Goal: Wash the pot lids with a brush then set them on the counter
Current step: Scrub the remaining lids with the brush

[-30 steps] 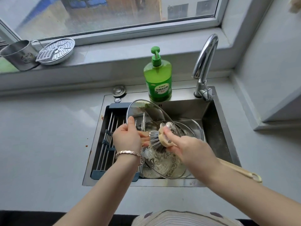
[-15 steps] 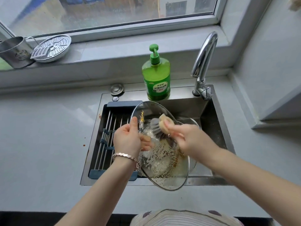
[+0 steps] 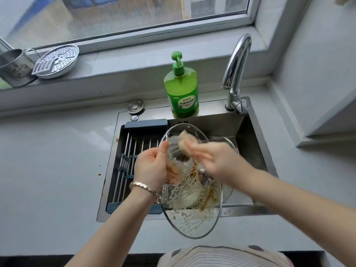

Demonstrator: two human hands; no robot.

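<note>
A glass pot lid (image 3: pixel 194 214), streaked with foam and brown grease, is held tilted over the sink (image 3: pixel 252 139). My left hand (image 3: pixel 152 168) grips its left rim, thumb on the upper face. My right hand (image 3: pixel 221 162) grips a beige dish brush (image 3: pixel 185 140) with grey bristles and presses it on the lid's upper part; hand and brush are blurred by motion. A second glass lid (image 3: pixel 229 143) lies in the basin behind, mostly hidden.
A green soap bottle (image 3: pixel 182 91) and the tap (image 3: pixel 236 74) stand at the sink's back edge. A drying rack (image 3: pixel 133 160) fills the sink's left half. A metal cup (image 3: pixel 13 68) and steamer plate (image 3: pixel 57 61) sit on the windowsill. Grey counter (image 3: pixel 52 160) lies on both sides.
The brush has moved up the lid from its middle to the upper part. The lid has shifted toward me, its lower rim now past the sink's front edge.
</note>
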